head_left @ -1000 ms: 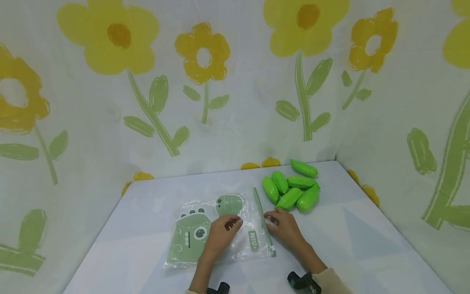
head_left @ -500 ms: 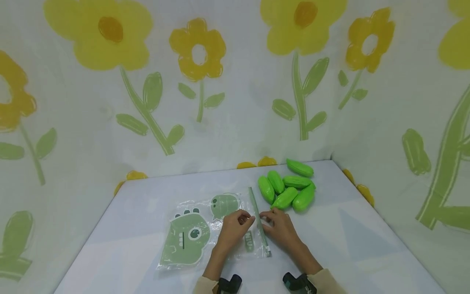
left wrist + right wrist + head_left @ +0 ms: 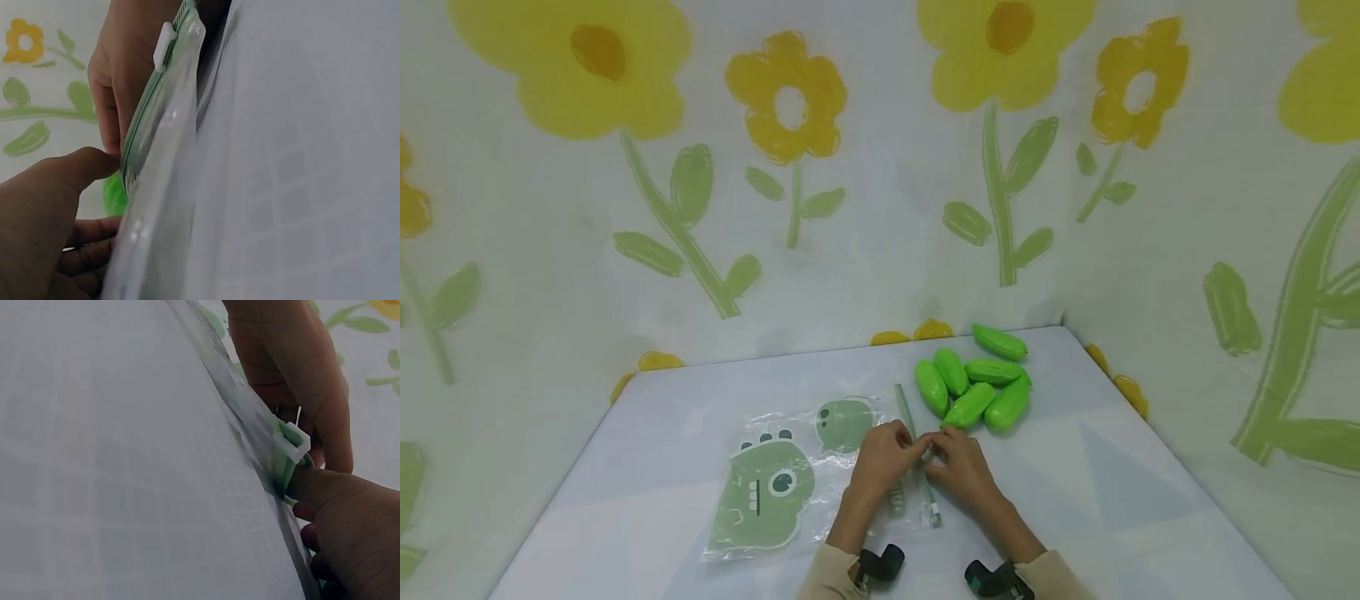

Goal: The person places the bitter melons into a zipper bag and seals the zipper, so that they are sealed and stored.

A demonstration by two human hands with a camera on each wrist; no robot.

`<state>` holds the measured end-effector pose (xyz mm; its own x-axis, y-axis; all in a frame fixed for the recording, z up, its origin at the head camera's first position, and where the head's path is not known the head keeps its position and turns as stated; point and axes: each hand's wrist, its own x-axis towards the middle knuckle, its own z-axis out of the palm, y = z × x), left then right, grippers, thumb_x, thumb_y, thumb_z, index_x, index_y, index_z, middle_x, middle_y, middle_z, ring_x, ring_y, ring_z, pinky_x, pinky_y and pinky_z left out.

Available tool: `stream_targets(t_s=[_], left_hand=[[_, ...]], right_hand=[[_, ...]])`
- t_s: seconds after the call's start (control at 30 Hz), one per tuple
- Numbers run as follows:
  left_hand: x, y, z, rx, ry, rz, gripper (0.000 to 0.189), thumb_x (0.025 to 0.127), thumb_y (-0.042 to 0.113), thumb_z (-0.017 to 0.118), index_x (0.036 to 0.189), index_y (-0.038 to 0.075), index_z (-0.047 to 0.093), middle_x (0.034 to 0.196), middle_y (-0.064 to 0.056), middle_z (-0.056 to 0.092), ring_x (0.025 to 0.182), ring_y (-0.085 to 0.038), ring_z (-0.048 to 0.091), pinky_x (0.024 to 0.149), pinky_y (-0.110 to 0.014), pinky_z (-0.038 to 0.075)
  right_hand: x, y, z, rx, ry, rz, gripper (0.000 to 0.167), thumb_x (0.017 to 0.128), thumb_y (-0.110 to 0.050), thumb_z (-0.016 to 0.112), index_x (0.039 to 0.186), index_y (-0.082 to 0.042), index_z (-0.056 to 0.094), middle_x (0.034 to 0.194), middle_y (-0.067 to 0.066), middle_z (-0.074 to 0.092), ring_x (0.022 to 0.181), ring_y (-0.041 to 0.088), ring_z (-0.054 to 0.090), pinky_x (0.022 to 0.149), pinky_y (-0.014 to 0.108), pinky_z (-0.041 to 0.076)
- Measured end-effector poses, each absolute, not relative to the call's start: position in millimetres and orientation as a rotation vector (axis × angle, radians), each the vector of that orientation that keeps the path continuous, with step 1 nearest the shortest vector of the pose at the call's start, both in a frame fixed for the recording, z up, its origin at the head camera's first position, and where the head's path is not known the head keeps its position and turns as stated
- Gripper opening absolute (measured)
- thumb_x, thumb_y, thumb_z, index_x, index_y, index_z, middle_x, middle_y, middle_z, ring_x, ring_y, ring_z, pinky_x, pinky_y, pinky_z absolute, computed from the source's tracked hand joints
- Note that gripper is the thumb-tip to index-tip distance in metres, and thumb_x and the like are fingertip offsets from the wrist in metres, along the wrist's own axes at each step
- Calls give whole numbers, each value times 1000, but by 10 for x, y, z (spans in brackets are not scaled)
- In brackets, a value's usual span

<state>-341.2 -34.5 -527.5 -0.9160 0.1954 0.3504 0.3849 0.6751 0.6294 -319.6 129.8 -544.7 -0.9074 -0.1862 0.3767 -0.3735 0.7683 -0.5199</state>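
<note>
A clear plastic zip bag point(image 3: 782, 492) with green dinosaur prints lies flat on the table, its green zip edge to the right. My left hand point(image 3: 880, 462) reaches over the bag and pinches the zip edge, thumb against it in the left wrist view. From the right side my right hand point(image 3: 962, 471) pinches the same edge, and the fingertips of both hands meet there. A white slider point(image 3: 292, 445) sits on the zip near my right fingers in the right wrist view. Part of the zip is hidden behind the hands.
Several bright green, cucumber-shaped vegetables point(image 3: 970, 406) lie in a cluster just beyond my right hand. The white table point(image 3: 647, 450) meets flower-printed cloth walls point(image 3: 865, 275) at the back and sides.
My left hand has moved right across the bag to the zip edge and now meets my right hand. The right hand stays by the zip, while the head view has shifted slightly.
</note>
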Motion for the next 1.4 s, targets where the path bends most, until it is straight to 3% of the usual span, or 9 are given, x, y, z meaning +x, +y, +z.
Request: stream_targets(t_s=[0.13, 0.37, 0.53, 0.87, 1.13, 1.4], left_hand=[[-3413, -361, -5242, -482, -2695, -1044, 25, 84, 29, 77, 79, 7, 66, 68, 4, 57, 60, -9, 50, 52, -24, 44], [-3356, -420, -5097, -462, -2831, -1110, 5, 83, 7, 66, 86, 3, 65, 65, 2, 56, 55, -10, 50, 48, -25, 44], [-3300, -532, -4935, -444, -2766, -1166, 7, 82, 7, 67, 87, 3, 66, 69, 1, 59, 58, -10, 52, 52, -26, 46], [-3197, -748, -4630, -464, -2649, -1194, 4, 84, 7, 68, 82, 9, 65, 65, 5, 56, 58, -9, 50, 55, -27, 46], [-3147, -885, -4503, -409, -2618, -1236, 2, 86, 10, 69, 86, 10, 67, 74, 4, 61, 70, -12, 57, 64, -31, 50], [-3060, -1015, -4334, -431, -2620, -1307, 3, 84, 10, 68, 87, 9, 68, 76, 3, 64, 72, -12, 60, 66, -33, 52]], right_hand=[[-3194, 1272, -5436, 437, -2652, 872, 28, 79, -18, 82, 106, -19, 74, 84, -8, 51, 75, 9, 47, 71, 32, 36], [-3203, 1305, -5450, 456, -2644, 857, 28, 82, -34, 84, 104, -20, 74, 82, -8, 50, 72, 7, 45, 68, 30, 35], [-3212, 1332, -5473, 440, -2674, 822, 35, 79, -42, 84, 105, -21, 74, 81, -11, 45, 73, 6, 43, 68, 30, 35], [-3237, 1349, -5439, 444, -2683, 826, 36, 78, -38, 86, 106, -18, 75, 83, -10, 48, 75, 8, 46, 70, 33, 37], [-3221, 1322, -5427, 447, -2668, 808, 36, 77, -38, 87, 103, -17, 74, 82, -10, 48, 72, 7, 44, 67, 31, 36], [-3205, 1294, -5443, 437, -2666, 870, 39, 76, -38, 88, 104, -16, 72, 82, -10, 48, 74, 9, 46, 71, 33, 35]])
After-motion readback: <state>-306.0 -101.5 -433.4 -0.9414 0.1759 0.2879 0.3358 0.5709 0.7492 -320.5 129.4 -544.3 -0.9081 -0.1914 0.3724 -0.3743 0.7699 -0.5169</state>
